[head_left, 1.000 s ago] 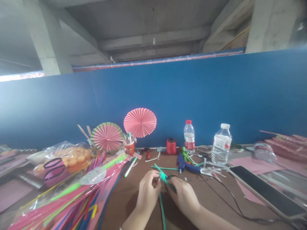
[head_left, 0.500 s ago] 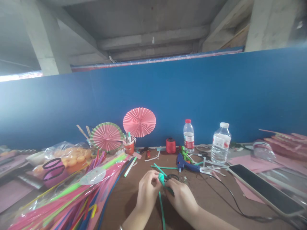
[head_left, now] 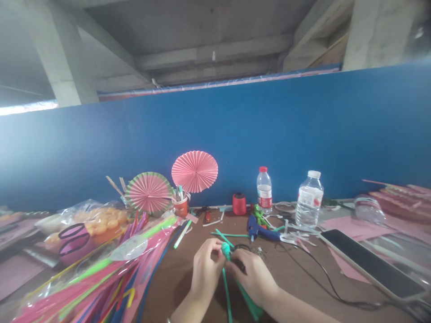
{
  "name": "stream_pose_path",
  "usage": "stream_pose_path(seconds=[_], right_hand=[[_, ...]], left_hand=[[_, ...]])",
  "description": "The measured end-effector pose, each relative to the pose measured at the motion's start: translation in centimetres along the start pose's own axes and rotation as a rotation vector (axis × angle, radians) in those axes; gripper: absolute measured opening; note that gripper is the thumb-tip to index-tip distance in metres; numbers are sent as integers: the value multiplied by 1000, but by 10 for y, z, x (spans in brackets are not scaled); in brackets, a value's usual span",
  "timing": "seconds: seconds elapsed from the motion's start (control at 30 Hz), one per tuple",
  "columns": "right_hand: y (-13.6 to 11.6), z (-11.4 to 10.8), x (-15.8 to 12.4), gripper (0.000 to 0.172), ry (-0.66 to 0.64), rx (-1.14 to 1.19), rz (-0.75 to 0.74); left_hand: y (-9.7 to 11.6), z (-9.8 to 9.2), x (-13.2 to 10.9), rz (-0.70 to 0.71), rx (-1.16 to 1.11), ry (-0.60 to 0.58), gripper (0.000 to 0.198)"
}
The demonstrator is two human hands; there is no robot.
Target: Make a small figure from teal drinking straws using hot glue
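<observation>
My left hand (head_left: 208, 264) pinches a small teal-green wound ball (head_left: 225, 249), apparently of pipe cleaner, near the front middle of the table. My right hand (head_left: 251, 273) is closed beside it, its fingertips at the lower right of the ball, on a green pipe cleaner. The strand's blurred lower end (head_left: 249, 301) shows beneath that hand. Another green pipe cleaner (head_left: 226, 291) hangs down between my hands. Just behind the ball lie black-handled scissors (head_left: 243, 247), partly hidden by my right hand, and loose green pipe cleaner pieces (head_left: 232, 235).
A blue glue gun (head_left: 264, 232) lies behind my right hand, its cord running right. Two water bottles (head_left: 264, 190) and a red thread spool (head_left: 239, 204) stand at the back. Bagged pipe cleaners (head_left: 111, 273) cover the left; a phone (head_left: 372, 264) lies right. Pink paper fans (head_left: 195, 172) stand behind.
My right hand's fingers have shifted at the ball's lower side, and a blurred green strand has swung into view below that hand. My left hand keeps its pinch on the ball.
</observation>
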State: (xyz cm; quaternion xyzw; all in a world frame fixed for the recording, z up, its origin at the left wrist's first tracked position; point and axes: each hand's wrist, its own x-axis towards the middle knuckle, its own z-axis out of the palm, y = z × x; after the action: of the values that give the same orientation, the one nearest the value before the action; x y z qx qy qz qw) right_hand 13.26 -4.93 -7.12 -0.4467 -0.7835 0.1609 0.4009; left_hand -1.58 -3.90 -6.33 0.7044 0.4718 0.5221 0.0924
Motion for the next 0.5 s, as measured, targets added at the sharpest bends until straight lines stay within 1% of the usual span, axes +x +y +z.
stream_pose_path(seconds=[0.07,0.17,0.23,0.33,0.5], right_hand=[[-3,-2,1,18,39,120,35],[-1,-1,3,14,115,325,89],[4,1,4,14,125,404,107],[10,1,5,18,133,367,109],[12,-5,6,17,153,269,47]], left_hand=[[1,0,0,7,-6,-8,11],[3,0,-1,19,-23,-34,10],[5,0,-2,25,-37,-46,10],[6,0,-2,23,-57,-51,9],[8,0,-4,-3,-89,-59,5]])
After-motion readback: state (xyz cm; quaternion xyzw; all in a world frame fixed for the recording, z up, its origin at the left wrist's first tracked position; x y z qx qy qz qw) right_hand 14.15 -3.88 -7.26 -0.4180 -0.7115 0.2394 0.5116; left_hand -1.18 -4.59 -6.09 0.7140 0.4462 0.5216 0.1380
